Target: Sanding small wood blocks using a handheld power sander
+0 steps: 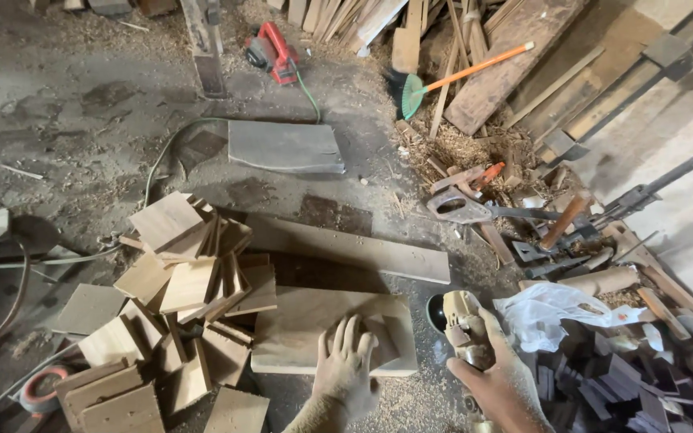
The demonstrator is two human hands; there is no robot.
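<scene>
Head camera is looking down on a dusty workshop floor point(82, 120) strewn with sawdust and shavings. Left hand point(346, 370), coated in dust, is lying open and flat, fingers spread, pressing on a small square wood piece point(384, 341) that is resting on a thick wooden block point(306, 329). Right hand point(503, 385) is gripping an angle grinder point(460, 321) — its fingers are wrapping the body, and the dark disc end is sitting just beside the block's right edge, though whether it is touching the wood cannot be told.

Left of the block, a heap of cut wooden squares point(190, 281) is lying scattered, some flat and some tilted on edge. Behind the block a long plank point(346, 248) is lying across the floor, and further back a grey slab point(285, 147) is lying near a green cable point(162, 156). A red electric planer point(273, 52) is sitting at the top of the view, well apart from the hands.

To the right, a white plastic bag point(551, 313) is lying crumpled just beside the right hand, among dark offcuts point(603, 385). Beyond it a hand saw point(463, 207) and a hammer point(567, 220) are lying in the clutter — and a green-headed broom with an orange handle point(467, 72) is leaning among stacked boards point(507, 64).
</scene>
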